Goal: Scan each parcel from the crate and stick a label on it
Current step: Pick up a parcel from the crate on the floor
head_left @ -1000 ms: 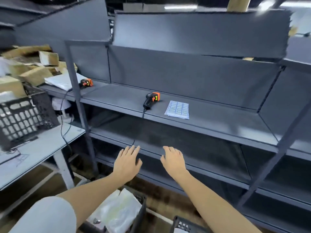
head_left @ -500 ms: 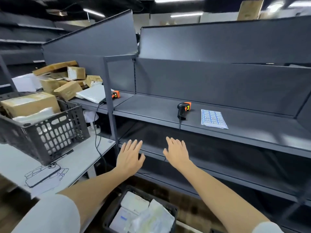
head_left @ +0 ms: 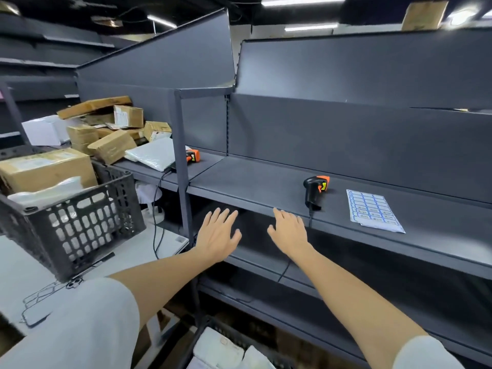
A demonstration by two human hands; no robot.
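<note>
Head view: scanner (head_left: 315, 191) was recorded up-right of the right hand (head_left: 288, 231), the nearer; both hands' fingers straight, loosely spread, nothing held.

Head camera looks down, close over shelf (head_left: 266, 182).

The shelf (head_left: 266, 182) across the middle of the frame looks like matt dark grey painted metal, smooth. On it at right, the scanner (head_left: 314, 190) is glossy black and orange plastic, and the label sheet (head_left: 372, 209) is smooth white paper. At left, the crate (head_left: 80, 230) is black perforated plastic; the parcels (head_left: 106, 129) above are brown cardboard, and the table (head_left: 133, 251) is smooth white
</note>
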